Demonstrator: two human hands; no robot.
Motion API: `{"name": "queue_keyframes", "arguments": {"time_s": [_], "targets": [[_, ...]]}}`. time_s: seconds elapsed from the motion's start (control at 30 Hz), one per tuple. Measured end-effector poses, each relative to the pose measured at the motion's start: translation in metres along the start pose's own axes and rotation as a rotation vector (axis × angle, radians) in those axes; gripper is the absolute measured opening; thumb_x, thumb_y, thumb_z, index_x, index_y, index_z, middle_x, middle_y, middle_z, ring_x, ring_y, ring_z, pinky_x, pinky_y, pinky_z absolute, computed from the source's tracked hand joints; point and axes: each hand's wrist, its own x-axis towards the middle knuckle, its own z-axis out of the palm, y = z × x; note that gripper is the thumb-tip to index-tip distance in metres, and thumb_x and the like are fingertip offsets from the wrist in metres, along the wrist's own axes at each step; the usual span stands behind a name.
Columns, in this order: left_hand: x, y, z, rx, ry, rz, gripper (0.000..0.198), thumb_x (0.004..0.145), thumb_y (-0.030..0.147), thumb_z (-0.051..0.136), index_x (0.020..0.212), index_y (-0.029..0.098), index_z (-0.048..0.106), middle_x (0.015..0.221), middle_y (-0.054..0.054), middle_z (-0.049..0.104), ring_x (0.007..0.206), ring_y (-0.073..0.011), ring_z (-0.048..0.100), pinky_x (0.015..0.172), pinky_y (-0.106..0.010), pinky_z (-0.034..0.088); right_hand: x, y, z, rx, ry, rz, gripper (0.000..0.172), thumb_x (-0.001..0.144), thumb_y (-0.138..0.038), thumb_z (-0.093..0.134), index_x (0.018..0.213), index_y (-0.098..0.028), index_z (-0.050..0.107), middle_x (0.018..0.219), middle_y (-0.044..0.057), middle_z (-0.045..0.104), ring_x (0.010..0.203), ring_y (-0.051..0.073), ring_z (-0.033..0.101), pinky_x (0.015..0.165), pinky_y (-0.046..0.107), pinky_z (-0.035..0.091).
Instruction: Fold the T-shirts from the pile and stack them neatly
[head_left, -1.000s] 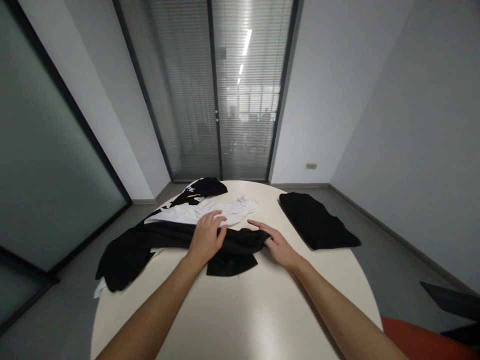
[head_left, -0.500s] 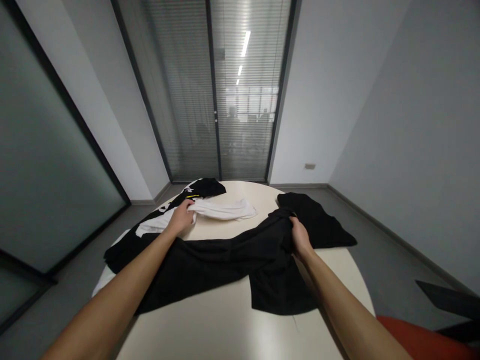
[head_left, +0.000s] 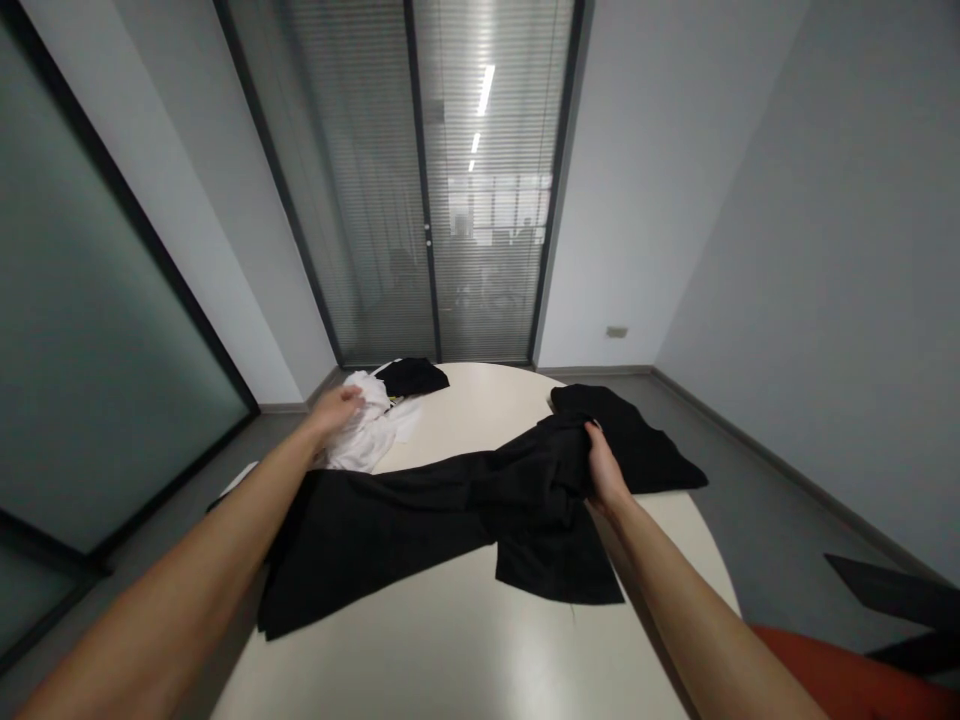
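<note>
Black trousers (head_left: 420,520) lie spread across the near part of the table, bunched at their right end. My right hand (head_left: 606,465) is closed on that bunched end. At the upper left, my left hand (head_left: 335,412) is at the edge of a crumpled white cloth (head_left: 367,435); its fingers are blurred, so whether they grip the cloth is unclear. Behind the white cloth is a black garment (head_left: 414,376). A folded black cloth (head_left: 634,435) rests at the right edge, just beyond my right hand.
The pale round table (head_left: 480,640) fills the lower middle. A red chair (head_left: 840,675) with black parts stands at the lower right. Beyond the table are a glass door with blinds (head_left: 487,280) and grey walls.
My left hand has moved left, and the white cloth has shifted left from the table's middle into a crumpled heap. My right hand still holds the black trousers in nearly the same place.
</note>
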Motion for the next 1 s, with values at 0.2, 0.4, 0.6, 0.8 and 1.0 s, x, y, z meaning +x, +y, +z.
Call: {"name": "queue_keyframes", "arguments": {"time_s": [0.2, 0.4, 0.6, 0.8, 1.0], "targets": [[-0.087, 0.029, 0.047, 0.192, -0.179, 0.328, 0.049, 0.083, 0.037, 0.068, 0.127, 0.015, 0.063, 0.159, -0.016, 0.038, 0.151, -0.0353, 0.025, 0.123, -0.05, 0.021, -0.009, 0.0, 0.005, -0.061, -0.076, 0.118, 0.041, 0.09, -0.052, 0.056, 0.109, -0.019, 0.072, 0.115, 0.007, 0.075, 0.113, 0.022, 0.069, 0.106, 0.036, 0.051], [-0.177, 0.069, 0.081, 0.222, -0.632, 0.582, 0.101, 0.077, 0.064, 0.072, 0.159, 0.027, 0.029, 0.163, -0.014, 0.032, 0.148, -0.038, 0.032, 0.119, -0.056, 0.032, -0.015, -0.006, 0.006, -0.213, -0.058, 0.095, 0.039, 0.091, -0.048, 0.053, 0.106, -0.017, 0.073, 0.115, 0.011, 0.074, 0.118, 0.027, 0.065, 0.108, 0.04, 0.049], [-0.211, 0.077, 0.1, 0.043, -0.481, 0.694, 0.101, 0.08, 0.044, 0.077, 0.161, 0.027, 0.019, 0.167, -0.014, 0.019, 0.15, -0.032, 0.031, 0.118, -0.051, 0.037, -0.033, -0.011, 0.011, -0.499, -0.216, -0.291, 0.051, 0.086, -0.052, 0.062, 0.127, -0.022, 0.063, 0.126, 0.007, 0.068, 0.125, 0.028, 0.058, 0.112, 0.041, 0.041], [-0.202, 0.068, 0.107, -0.137, -0.377, 0.54, 0.069, 0.085, 0.019, 0.062, 0.15, 0.023, 0.039, 0.158, -0.012, 0.038, 0.146, -0.0269, 0.037, 0.121, -0.048, 0.034, -0.075, -0.009, 0.045, -0.268, -0.735, -0.008, 0.087, 0.078, -0.038, 0.064, 0.157, -0.026, 0.03, 0.106, 0.002, 0.073, 0.092, 0.022, 0.069, 0.087, 0.036, 0.053], [-0.195, 0.06, 0.097, -0.498, -0.251, 0.252, 0.032, 0.081, 0.014, 0.055, 0.111, 0.023, 0.062, 0.13, -0.009, 0.063, 0.127, -0.0261, 0.057, 0.114, -0.046, 0.042, -0.096, 0.002, 0.062, -0.259, -0.794, 0.004, 0.07, 0.085, -0.033, 0.054, 0.152, -0.029, 0.035, 0.116, 0.004, 0.071, 0.101, 0.021, 0.067, 0.089, 0.037, 0.054]]}}
